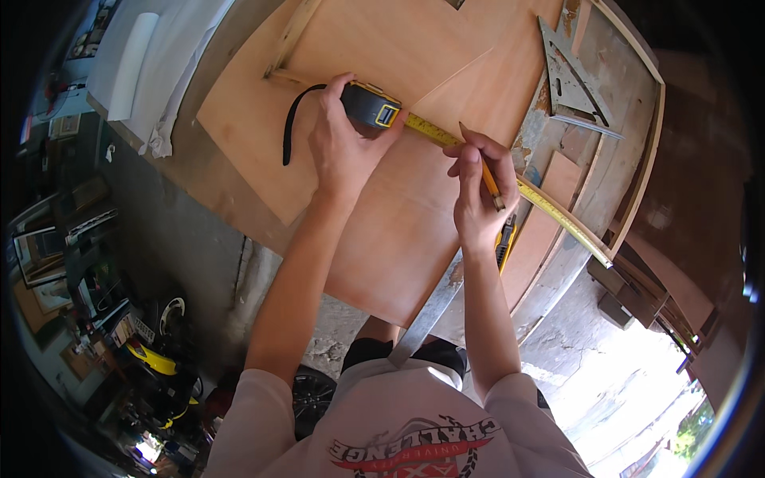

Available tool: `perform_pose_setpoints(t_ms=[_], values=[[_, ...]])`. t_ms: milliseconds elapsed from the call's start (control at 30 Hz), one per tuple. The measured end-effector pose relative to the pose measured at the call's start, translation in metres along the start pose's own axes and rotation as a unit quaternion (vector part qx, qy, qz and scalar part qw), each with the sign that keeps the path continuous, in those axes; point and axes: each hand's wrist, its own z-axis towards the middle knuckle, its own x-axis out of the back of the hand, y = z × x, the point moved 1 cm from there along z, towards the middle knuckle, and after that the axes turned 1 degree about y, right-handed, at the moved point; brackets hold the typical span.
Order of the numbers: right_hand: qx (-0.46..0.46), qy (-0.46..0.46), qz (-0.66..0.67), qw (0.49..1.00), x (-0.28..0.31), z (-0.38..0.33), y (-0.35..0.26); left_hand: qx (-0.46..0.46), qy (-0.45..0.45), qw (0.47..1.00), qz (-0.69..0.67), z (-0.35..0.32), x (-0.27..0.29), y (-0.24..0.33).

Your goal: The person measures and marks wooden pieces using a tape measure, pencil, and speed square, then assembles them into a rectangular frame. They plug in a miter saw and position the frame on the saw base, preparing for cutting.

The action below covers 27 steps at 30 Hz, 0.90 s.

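Note:
My left hand (343, 143) is closed around a black and yellow tape measure (370, 105), its black wrist strap hanging off to the left. The yellow blade (558, 212) runs out to the right, passes under my right hand and ends beyond the board's right side. Between the fingers of my right hand (484, 187) is a pencil (489, 177), its tip pointing up and away from me. Both hands are over a large thin plywood sheet (382, 223). Just beside my right wrist lies a yellow and black utility knife (505, 239), partly hidden by the wrist.
A long metal straightedge (434, 307) sticks out over the near table edge against my body. At the far right lie a metal triangle square (575, 84) and a wooden strip (550, 195). A white paper roll (134, 68) lies far left. Cluttered shelves and a yellow-black machine stand lower left.

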Motion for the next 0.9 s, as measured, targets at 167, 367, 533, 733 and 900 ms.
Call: perform_pose_setpoints(t_ms=[167,367,533,733,900], values=[[-0.040,0.050,-0.031,0.997,-0.001,0.003,0.012,-0.022,0.003,0.999,0.045,0.003,0.000,-0.006],[0.017,0.059,-0.068,0.996,-0.003,0.003,0.022,0.020,0.008,0.999,-0.035,-0.001,-0.008,-0.010],[0.050,0.048,-0.113,0.991,-0.001,0.001,0.021,0.005,0.028,0.997,-0.066,-0.005,-0.015,-0.013],[0.073,0.040,-0.162,0.983,-0.003,0.004,0.025,-0.018,0.035,0.997,-0.072,-0.010,-0.018,-0.021],[0.091,0.036,-0.162,0.982,-0.005,0.004,0.025,-0.020,0.033,0.995,-0.089,-0.010,-0.019,-0.023]])
